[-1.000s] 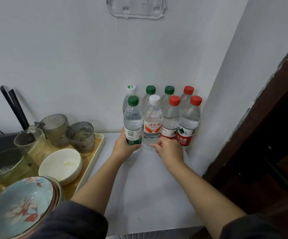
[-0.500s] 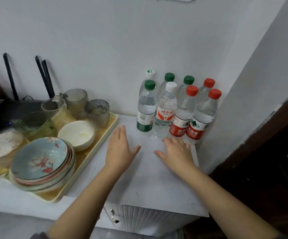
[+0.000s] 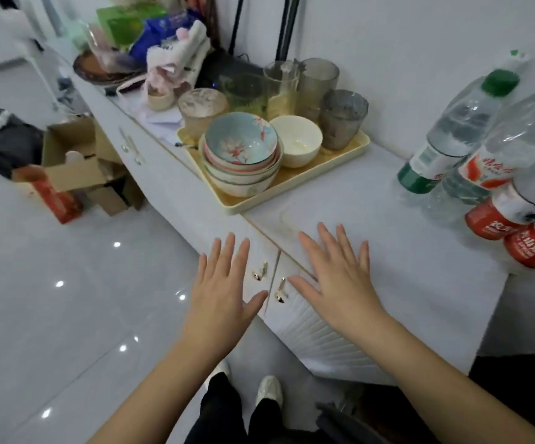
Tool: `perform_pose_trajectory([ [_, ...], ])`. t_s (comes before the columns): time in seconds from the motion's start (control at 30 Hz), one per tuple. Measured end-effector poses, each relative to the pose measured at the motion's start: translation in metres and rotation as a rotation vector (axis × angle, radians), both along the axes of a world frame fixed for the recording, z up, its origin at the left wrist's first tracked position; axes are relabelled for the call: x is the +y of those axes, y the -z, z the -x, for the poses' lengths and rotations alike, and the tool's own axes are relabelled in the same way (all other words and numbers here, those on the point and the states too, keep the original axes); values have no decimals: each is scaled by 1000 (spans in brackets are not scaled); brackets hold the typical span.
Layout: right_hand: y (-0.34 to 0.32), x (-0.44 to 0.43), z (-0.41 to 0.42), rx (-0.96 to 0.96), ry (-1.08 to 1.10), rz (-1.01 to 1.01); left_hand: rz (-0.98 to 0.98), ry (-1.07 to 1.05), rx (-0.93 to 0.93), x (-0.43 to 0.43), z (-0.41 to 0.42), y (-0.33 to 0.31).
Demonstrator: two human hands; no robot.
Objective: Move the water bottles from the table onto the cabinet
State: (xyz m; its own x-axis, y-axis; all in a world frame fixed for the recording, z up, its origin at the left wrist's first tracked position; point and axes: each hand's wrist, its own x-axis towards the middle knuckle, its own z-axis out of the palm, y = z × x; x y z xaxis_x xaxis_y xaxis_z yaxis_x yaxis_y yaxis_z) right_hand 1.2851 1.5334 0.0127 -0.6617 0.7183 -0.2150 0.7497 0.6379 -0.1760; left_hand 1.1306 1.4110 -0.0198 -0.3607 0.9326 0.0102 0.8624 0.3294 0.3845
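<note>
Several clear water bottles with green, white and red caps and labels stand clustered on the white cabinet top at the far right, against the wall. My left hand hovers with fingers spread in front of the cabinet doors, holding nothing. My right hand is spread flat over the cabinet's front edge, also empty. Both hands are well to the left of the bottles and apart from them.
A cream tray with stacked bowls, a white bowl and several glasses sits left of the bottles. Further back lie cloths and packets. Cardboard boxes stand on the tiled floor at left. My feet show below.
My hands let go of the front bottles and drew back to the cabinet's front edge, fingers spread. The view swung left and down, putting the bottles at the right edge.
</note>
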Motion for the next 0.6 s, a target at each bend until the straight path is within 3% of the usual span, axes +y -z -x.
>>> perform_pose_trajectory([
  [0.3,21,-77,98,-151,-454,26,134,-384,-63,-137,30,27],
  [0.6,61,-212,199,-309,-801,142,201,-864,-225,-281,50,49],
])
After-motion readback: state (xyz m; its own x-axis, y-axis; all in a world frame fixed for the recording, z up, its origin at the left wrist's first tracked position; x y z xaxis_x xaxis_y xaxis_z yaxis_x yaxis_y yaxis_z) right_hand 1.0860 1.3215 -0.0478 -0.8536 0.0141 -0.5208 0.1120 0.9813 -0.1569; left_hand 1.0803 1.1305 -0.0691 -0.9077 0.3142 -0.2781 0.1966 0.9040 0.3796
